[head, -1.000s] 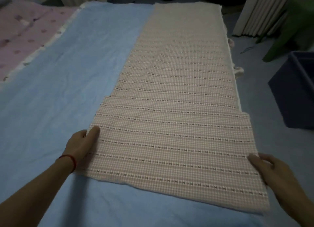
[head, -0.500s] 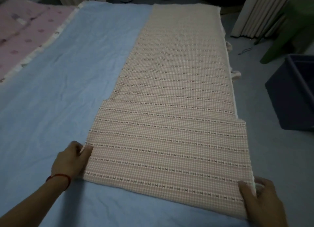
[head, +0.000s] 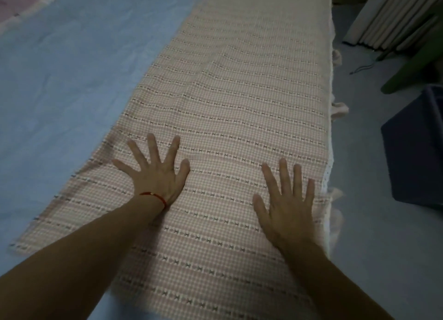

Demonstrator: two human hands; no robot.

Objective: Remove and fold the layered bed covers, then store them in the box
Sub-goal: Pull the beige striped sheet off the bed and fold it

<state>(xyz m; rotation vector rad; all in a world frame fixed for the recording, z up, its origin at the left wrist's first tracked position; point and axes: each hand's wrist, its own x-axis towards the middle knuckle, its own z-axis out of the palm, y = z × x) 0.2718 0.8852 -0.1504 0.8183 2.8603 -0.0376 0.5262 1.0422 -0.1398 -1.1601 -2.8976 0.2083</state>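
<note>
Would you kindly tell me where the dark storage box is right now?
In the head view, the dark storage box stands on the floor at the right edge of the picture, beside the bed, apart from the pink checked cover and beyond the right hand.

Frame's right edge cuts off the box (head: 417, 151)

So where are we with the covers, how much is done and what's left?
Done: the pink checked cover is off the bedding and folded into a long strip on the blue sheet. In hand: left hand and right hand lie flat on it, fingers spread, apparently smoothing. Left: more folds, the blue sheet itself, then storing all in the dark box on the floor.
</note>
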